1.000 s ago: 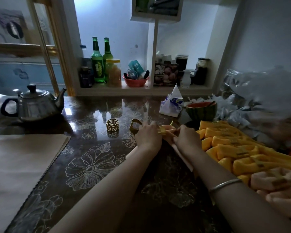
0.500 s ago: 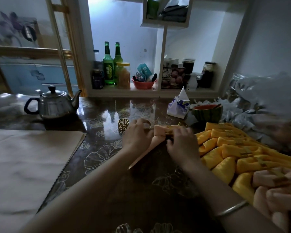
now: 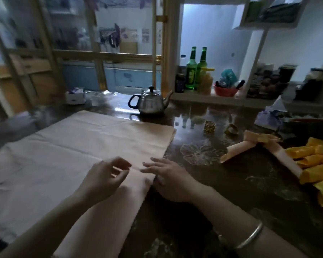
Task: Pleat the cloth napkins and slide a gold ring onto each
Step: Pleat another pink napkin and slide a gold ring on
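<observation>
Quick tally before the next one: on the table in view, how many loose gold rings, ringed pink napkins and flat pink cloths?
Loose gold rings: 2
Ringed pink napkin: 1
Flat pink cloth: 1 showing; I cannot tell whether more lie under it
Total: 4

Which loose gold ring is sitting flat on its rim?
The left gold ring, the one nearer the teapot, opening facing up. The other ring, by the pleated pink napkin, lies tilted.

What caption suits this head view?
Left hand and right hand at the flat napkin; ringed napkin lies near two gold rings.
</observation>
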`<state>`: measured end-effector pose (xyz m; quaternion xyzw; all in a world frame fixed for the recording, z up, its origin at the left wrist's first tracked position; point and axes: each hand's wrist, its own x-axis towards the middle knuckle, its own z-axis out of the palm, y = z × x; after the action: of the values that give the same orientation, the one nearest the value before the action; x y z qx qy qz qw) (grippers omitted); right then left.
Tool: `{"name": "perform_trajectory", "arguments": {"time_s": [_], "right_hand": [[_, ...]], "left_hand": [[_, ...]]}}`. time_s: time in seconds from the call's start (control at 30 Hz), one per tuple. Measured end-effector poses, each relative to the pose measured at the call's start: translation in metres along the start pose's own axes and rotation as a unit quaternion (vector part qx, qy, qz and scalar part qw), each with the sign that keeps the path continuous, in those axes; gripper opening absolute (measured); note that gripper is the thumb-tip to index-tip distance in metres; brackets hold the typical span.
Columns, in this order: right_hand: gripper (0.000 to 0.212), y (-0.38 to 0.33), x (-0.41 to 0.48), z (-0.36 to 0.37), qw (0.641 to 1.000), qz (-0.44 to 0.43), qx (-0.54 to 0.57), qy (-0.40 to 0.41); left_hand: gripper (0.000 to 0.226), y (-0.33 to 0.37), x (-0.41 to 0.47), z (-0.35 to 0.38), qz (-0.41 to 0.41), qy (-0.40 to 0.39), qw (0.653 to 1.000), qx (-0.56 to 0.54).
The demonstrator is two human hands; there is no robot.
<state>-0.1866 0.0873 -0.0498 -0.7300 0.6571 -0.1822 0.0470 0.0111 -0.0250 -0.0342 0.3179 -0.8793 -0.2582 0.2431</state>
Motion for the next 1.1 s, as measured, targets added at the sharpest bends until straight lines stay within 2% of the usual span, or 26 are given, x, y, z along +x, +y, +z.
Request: {"name": "perform_trajectory", "arguments": {"time_s": [0.13, 0.23, 0.33, 0.47, 0.5, 0.63, 0.8, 0.9, 0.97, 1.1], "right_hand": [[0.037, -0.020, 0.011, 0.020, 0.999, -0.040, 0.034, -0.010], [0.024, -0.021, 0.014, 0.024, 0.995, -0.028, 0.096, 0.027], [0.020, -0.020, 0.016, 0.026, 0.992, -0.004, 0.109, 0.057], [0.025, -0.023, 0.021, 0.022, 0.993, 0.053, 0.091, 0.047], [0.027, -0.024, 0.023, 0.021, 0.994, 0.060, 0.082, 0.048], [0.011, -0.029, 0.025, 0.015, 0.994, 0.070, 0.053, 0.071], [0.014, -0.030, 0.006, 0.005, 0.993, 0.080, 0.027, 0.077], [0.010, -0.031, -0.014, -0.008, 0.994, 0.098, -0.013, 0.042], [0.014, -0.035, -0.029, -0.020, 0.992, 0.118, -0.043, -0.002], [0.015, -0.047, -0.062, -0.038, 0.979, 0.167, -0.059, -0.097]], "left_hand": [[0.014, -0.036, -0.042, -0.037, -0.014, 0.000, 1.000, 0.008], [0.009, -0.053, -0.063, -0.049, 0.012, -0.025, 1.000, 0.005], [0.038, -0.059, -0.073, -0.054, 0.052, -0.053, 0.997, 0.004], [0.075, -0.055, -0.078, -0.056, 0.075, -0.115, 0.989, 0.060], [0.082, -0.052, -0.080, -0.055, 0.082, -0.126, 0.986, 0.075], [0.101, -0.042, -0.087, -0.046, 0.119, -0.148, 0.967, 0.169], [0.053, -0.035, -0.086, -0.035, 0.126, -0.079, 0.979, 0.136], [0.024, -0.023, -0.085, -0.032, 0.112, -0.050, 0.992, 0.018], [0.017, -0.015, -0.086, -0.029, 0.097, -0.033, 0.994, -0.038], [0.015, -0.004, -0.086, -0.023, 0.082, -0.046, 0.992, -0.082]]}}
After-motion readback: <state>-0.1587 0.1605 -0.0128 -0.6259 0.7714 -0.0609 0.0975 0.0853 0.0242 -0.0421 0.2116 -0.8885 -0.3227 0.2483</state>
